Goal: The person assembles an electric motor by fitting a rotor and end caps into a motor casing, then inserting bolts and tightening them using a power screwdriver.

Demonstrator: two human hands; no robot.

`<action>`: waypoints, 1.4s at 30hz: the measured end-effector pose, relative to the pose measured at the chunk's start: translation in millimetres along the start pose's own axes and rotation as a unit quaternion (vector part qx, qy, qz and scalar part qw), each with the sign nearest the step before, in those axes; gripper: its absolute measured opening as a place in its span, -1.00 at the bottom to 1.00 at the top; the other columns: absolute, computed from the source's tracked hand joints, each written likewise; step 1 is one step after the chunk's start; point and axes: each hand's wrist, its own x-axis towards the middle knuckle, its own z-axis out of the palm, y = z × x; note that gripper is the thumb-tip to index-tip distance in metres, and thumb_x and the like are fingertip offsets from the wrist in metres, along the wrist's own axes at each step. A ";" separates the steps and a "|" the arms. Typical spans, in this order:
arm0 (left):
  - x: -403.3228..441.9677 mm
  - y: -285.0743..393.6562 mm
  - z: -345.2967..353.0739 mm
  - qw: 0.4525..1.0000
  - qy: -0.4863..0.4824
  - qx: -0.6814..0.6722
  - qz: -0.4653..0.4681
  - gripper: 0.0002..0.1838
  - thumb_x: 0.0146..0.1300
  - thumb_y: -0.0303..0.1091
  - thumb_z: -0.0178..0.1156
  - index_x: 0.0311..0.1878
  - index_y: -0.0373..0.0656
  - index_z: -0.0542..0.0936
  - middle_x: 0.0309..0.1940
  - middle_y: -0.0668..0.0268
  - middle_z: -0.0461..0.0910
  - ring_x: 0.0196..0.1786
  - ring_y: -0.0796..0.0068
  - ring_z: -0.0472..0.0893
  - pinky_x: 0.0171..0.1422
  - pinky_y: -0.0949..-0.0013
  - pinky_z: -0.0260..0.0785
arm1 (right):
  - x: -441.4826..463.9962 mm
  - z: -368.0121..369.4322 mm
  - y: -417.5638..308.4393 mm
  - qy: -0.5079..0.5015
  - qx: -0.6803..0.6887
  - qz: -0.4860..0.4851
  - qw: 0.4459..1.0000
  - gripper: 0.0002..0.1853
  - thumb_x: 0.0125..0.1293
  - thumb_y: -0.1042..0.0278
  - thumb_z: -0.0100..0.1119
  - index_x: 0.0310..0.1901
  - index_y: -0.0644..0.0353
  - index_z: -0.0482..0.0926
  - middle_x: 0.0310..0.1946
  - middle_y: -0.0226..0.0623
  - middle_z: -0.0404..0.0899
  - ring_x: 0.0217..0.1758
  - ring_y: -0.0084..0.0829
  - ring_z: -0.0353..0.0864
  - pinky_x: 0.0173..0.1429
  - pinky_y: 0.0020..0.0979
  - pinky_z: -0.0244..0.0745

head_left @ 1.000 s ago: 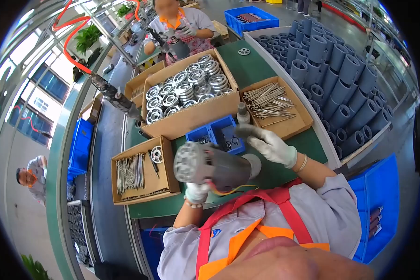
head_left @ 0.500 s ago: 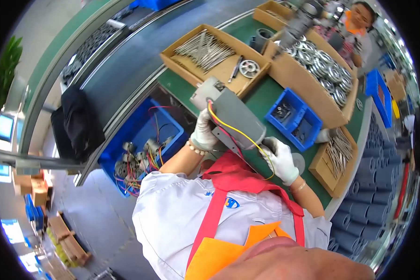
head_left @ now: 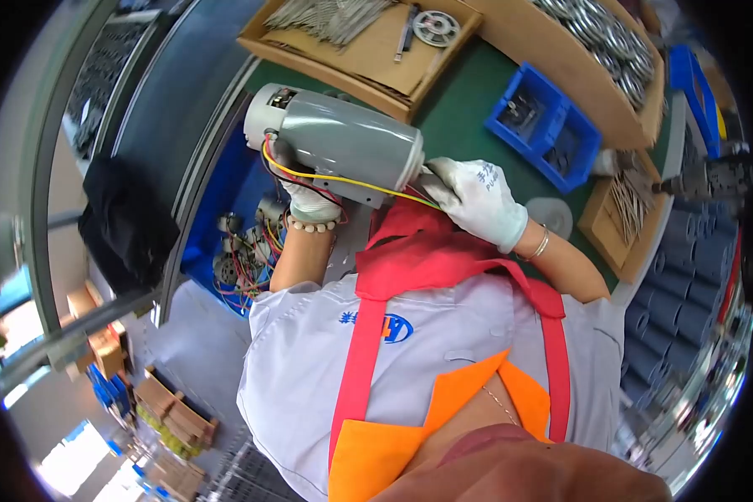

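Note:
A grey cylindrical electric motor (head_left: 351,138) lies tilted across the view in front of my chest, its pale end cap up at the left. Gloved in white, my left hand (head_left: 309,199) grips it from below near that end, with part of the fingers hidden behind it. Yellow, red and black wires (head_left: 356,179) come out by the left hand and run along the motor's near side to the right. My right hand (head_left: 481,201), also in a white glove, is closed at the motor's right end; its fingertips are partly hidden there, close to the wire ends.
Behind the motor is a cardboard tray (head_left: 343,60) with metal shafts, a pen-like tool and a wheel. A blue divided bin (head_left: 552,134) holds small parts. A box (head_left: 560,58) of metal rings stands behind it. At left, a blue crate (head_left: 197,243) holds wired motor parts.
The motor has turned closer to level and appears larger and further left. Both hands have moved with it, the right hand staying at its right end. The view has shifted.

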 end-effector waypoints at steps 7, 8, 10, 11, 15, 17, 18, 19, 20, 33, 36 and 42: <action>-3.2 -34.2 29.7 0.997 0.006 0.067 -0.034 -0.22 0.09 0.21 0.39 0.28 -0.06 0.47 0.18 0.30 0.54 0.21 0.23 0.52 0.32 0.08 0.41 | -34.1 -0.5 21.7 0.078 -0.116 0.050 0.989 -0.70 0.25 0.21 0.22 -0.11 0.27 0.62 -0.30 0.02 0.66 -0.25 0.00 0.67 -0.15 -0.11 0.57; -0.8 -40.6 31.6 0.997 0.010 0.035 -0.069 -0.19 0.07 0.23 0.40 0.28 -0.10 0.46 0.17 0.26 0.55 0.21 0.19 0.53 0.35 0.01 0.40 | -40.0 -0.1 26.5 0.073 -0.088 0.054 0.992 -0.71 0.27 0.22 0.20 -0.12 0.27 0.62 -0.32 0.02 0.65 -0.28 -0.02 0.67 -0.17 -0.12 0.56; -0.2 -48.9 37.8 0.994 -0.021 0.041 -0.094 -0.13 0.06 0.27 0.38 0.30 -0.14 0.44 0.19 0.17 0.54 0.22 0.13 0.53 0.36 -0.01 0.40 | -50.3 0.9 37.3 0.070 -0.058 0.061 0.994 -0.73 0.30 0.23 0.18 -0.13 0.27 0.61 -0.33 0.02 0.65 -0.30 -0.03 0.67 -0.19 -0.14 0.54; -0.8 -52.1 41.3 0.991 -0.049 0.047 -0.113 -0.07 0.04 0.31 0.36 0.32 -0.18 0.42 0.20 0.08 0.53 0.24 0.06 0.53 0.37 -0.02 0.41 | -56.5 2.4 43.0 0.075 0.050 0.059 0.994 -0.74 0.35 0.22 0.14 -0.16 0.27 0.60 -0.42 -0.08 0.62 -0.41 -0.17 0.62 -0.28 -0.22 0.49; -1.3 -71.6 59.3 0.973 -0.118 -0.019 -0.195 -0.02 -0.01 0.33 0.38 0.34 -0.20 0.39 0.23 0.00 0.50 0.27 -0.02 0.50 0.39 -0.07 0.39 | -77.4 -11.2 47.3 -0.020 0.462 0.195 0.865 -0.69 0.47 0.16 0.01 -0.24 0.26 0.57 -0.59 -0.48 0.45 -0.59 -0.64 0.33 -0.48 -0.50 0.21; -2.9 -80.5 66.0 0.971 -0.142 0.011 -0.192 0.01 0.00 0.33 0.37 0.37 -0.22 0.36 0.26 -0.06 0.47 0.30 -0.06 0.48 0.40 -0.09 0.36 | -87.2 -21.1 50.2 -0.053 0.526 0.264 0.807 -0.59 0.44 0.11 0.07 -0.16 0.41 0.59 -0.55 -0.53 0.39 -0.52 -0.61 0.30 -0.41 -0.46 0.31; -3.7 -83.9 68.7 0.969 -0.148 0.011 -0.200 0.01 0.00 0.33 0.37 0.37 -0.22 0.36 0.26 -0.06 0.47 0.30 -0.06 0.48 0.40 -0.09 0.36 | -93.6 -17.3 55.4 -0.042 0.564 0.274 0.778 -0.60 0.44 0.11 0.08 -0.18 0.40 0.59 -0.55 -0.53 0.40 -0.52 -0.61 0.32 -0.41 -0.45 0.31; -3.7 -86.5 71.8 0.970 -0.159 0.059 -0.176 0.02 0.01 0.35 0.35 0.37 -0.25 0.36 0.26 -0.06 0.46 0.31 -0.06 0.47 0.41 -0.09 0.34 | -100.7 -11.0 60.8 -0.029 0.602 0.282 0.747 -0.61 0.44 0.11 0.09 -0.19 0.39 0.59 -0.55 -0.53 0.41 -0.53 -0.61 0.34 -0.41 -0.45 0.32; -4.6 -91.2 76.1 0.968 -0.172 0.105 -0.153 0.02 0.03 0.36 0.33 0.36 -0.28 0.36 0.27 -0.07 0.46 0.32 -0.05 0.46 0.42 -0.08 0.33 | -105.0 10.1 64.6 0.088 0.478 0.202 0.850 -0.67 0.42 0.15 0.09 -0.20 0.33 0.60 -0.60 -0.44 0.46 -0.59 -0.52 0.34 -0.42 -0.40 0.34; -40.8 -171.6 174.9 0.859 -0.366 0.348 -0.089 -0.26 -0.07 -0.62 0.32 0.30 -0.24 0.40 0.14 0.20 0.54 0.12 0.37 0.55 0.21 0.24 0.46 | -238.4 -6.3 94.0 0.408 0.113 0.317 0.848 -0.34 0.20 0.31 0.30 0.35 0.25 0.36 0.13 -0.04 0.55 0.26 -0.14 0.51 0.34 -0.18 0.41; -43.3 -193.9 198.2 0.821 -0.419 0.378 -0.087 -0.28 -0.15 -0.55 0.44 0.20 -0.25 0.46 0.04 0.22 0.60 0.00 0.40 0.61 0.10 0.32 0.51 | -242.5 14.5 110.0 0.414 0.151 0.271 0.856 -0.27 0.21 0.29 0.31 0.39 0.34 0.29 0.26 0.08 0.47 0.33 -0.04 0.48 0.40 -0.22 0.37; -51.0 -190.6 235.3 0.779 -0.478 0.387 -0.120 -0.31 -0.15 -0.48 0.51 0.15 -0.26 0.50 -0.03 0.24 0.65 -0.04 0.44 0.63 0.07 0.32 0.53 | -229.0 17.5 117.3 0.384 0.179 0.309 0.852 -0.32 0.22 0.28 0.29 0.35 0.33 0.33 0.24 0.10 0.47 0.29 -0.07 0.51 0.36 -0.26 0.41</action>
